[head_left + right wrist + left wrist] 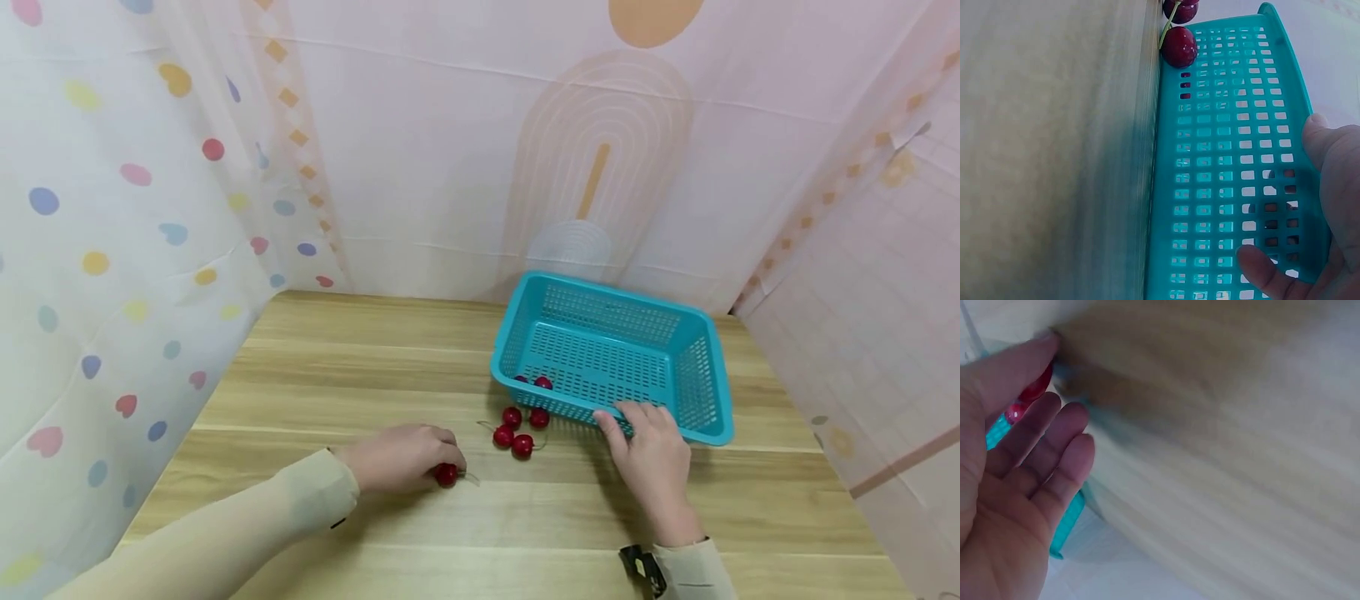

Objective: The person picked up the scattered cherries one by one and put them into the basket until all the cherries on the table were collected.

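- The left hand (401, 458) pinched 1 cherry (447, 475) at its fingertips; the fruit sat just under them, with its thin stem pointing away from the hand.
- 4 loose cherries (522, 447) lay near, past the left fingertips, clustered on the table (315, 392) between the 2 hands.
- The right hand (651, 450) gripped the rim of a blue basket (720, 392), its thumb pressed on the outer wall and its fingers hooked over the edge. The loose cherries lay to the left of that thumb.
- 2 more cherries (543, 382) rested inside the basket, in the corner well to the left of the right fingers; 1 of them was mostly hidden by the rim, only a sliver of red showing.
- From the left wrist, the thumb covered most of the pinched cherry and the exact contact, and the table was blurred.
- From the right wrist, dark patches of the gripping fingers showed through the holes, the basket ran off the bottom edge, and cherries at the top were cut off.
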Motion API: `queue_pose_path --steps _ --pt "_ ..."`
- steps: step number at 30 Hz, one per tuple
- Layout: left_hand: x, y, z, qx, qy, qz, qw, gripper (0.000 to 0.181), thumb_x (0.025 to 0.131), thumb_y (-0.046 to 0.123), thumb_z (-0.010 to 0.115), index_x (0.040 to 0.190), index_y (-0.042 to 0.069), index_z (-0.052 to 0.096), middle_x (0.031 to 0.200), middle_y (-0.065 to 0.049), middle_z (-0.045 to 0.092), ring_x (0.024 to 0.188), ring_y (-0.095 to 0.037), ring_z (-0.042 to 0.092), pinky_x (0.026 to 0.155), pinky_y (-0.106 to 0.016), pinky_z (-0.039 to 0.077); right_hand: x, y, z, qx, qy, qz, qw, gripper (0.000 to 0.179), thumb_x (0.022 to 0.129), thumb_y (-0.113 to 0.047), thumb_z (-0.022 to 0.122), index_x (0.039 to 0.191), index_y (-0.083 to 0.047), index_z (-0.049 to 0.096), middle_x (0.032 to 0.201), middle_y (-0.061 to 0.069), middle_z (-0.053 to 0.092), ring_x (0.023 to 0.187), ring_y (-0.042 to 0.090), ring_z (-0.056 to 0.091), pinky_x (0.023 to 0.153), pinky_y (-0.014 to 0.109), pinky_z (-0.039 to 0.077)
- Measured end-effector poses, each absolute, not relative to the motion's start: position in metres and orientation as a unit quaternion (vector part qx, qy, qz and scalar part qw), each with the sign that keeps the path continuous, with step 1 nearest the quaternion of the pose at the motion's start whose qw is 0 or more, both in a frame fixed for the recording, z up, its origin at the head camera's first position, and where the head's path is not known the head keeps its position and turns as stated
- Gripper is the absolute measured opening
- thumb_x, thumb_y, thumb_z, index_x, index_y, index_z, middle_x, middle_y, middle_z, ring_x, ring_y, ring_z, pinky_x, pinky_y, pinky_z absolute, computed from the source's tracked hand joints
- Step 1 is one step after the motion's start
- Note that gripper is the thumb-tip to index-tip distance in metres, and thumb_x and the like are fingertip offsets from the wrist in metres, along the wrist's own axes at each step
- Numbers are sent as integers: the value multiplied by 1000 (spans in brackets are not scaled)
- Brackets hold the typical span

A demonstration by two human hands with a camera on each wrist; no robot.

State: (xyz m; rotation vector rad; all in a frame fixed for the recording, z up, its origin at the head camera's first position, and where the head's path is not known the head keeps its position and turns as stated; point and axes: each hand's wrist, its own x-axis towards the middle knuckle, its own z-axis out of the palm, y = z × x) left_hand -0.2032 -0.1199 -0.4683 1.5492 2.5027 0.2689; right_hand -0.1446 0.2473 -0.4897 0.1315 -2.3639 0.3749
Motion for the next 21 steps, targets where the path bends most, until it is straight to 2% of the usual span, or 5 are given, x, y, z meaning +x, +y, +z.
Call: queue_pose_path --steps 4,8,12,18,21 --pt "-204 -120 -464 490 860 112 90 25 91 20 87 115 20 77 106 7 75 98 -4 68 91 -28 61 -145 246 -489 50 -920 149 358 39 85 -37 87 105 -4 81 98 20 80 88 39 71 59 52 59" --pt "-217 -109 -443 450 879 155 32 36 95 26 83 128 14 75 122 -1 76 110 -16 73 98 -37 62 -144 245 -489 48 -922 148 356 39 85 -36 87 106 -4 81 98 20 80 89 39 71 58 52 59" --pt "-243 -82 -411 408 891 201 -21 44 100 33 78 137 12 71 134 -7 74 123 -27 70 107 -47 59 -143 246 -487 47 -921 148 358 40 87 -38 85 105 -3 81 97 21 80 87 40 70 58 52 59" --pt "-288 -21 -396 376 914 155 -12 49 102 41 74 143 15 68 138 -5 71 127 -25 65 111 -42 56 -144 246 -485 39 -925 149 348 39 87 -37 86 106 -4 81 99 20 80 89 39 70 60 52 59" --pt "-302 7 -404 393 915 90 -4 43 102 39 73 137 15 70 127 -3 76 118 -24 65 106 -39 56 -144 245 -487 37 -927 147 343 38 87 -37 86 106 -4 81 99 19 80 90 38 70 59 52 60"
